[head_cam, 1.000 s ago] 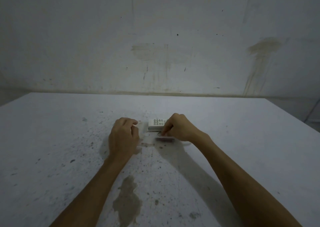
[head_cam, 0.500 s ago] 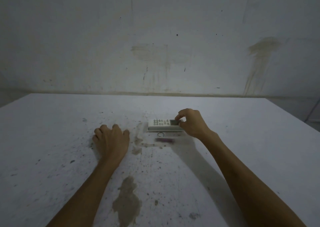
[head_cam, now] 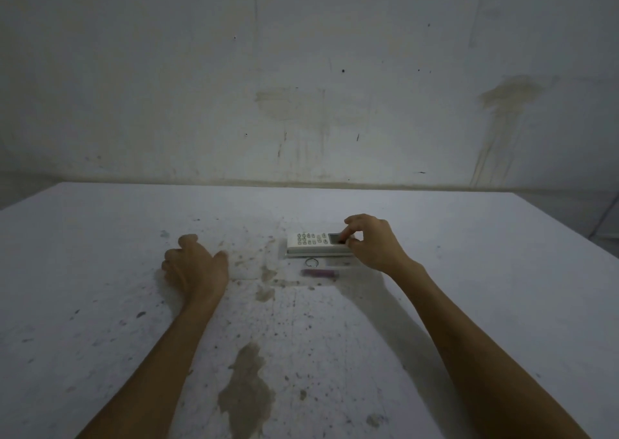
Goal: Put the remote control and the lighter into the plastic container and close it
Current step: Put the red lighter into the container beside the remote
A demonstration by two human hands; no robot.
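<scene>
Meanwhile the left hand (head_cam: 196,266) has slid further left, fingers curled, while the right hand (head_cam: 373,242) still pinches the remote control (head_cam: 313,242).

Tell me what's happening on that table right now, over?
Left hand empty, resting on stained white table. Right hand fingertips on white rectangular remote control. Small purple lighter and metal ring alongside. Clear container hard to discern.

The remote control (head_cam: 318,241) looks like smooth white plastic. The table (head_cam: 100,271) is matt, pale and stained. The small ring (head_cam: 311,262) looks metallic.
</scene>
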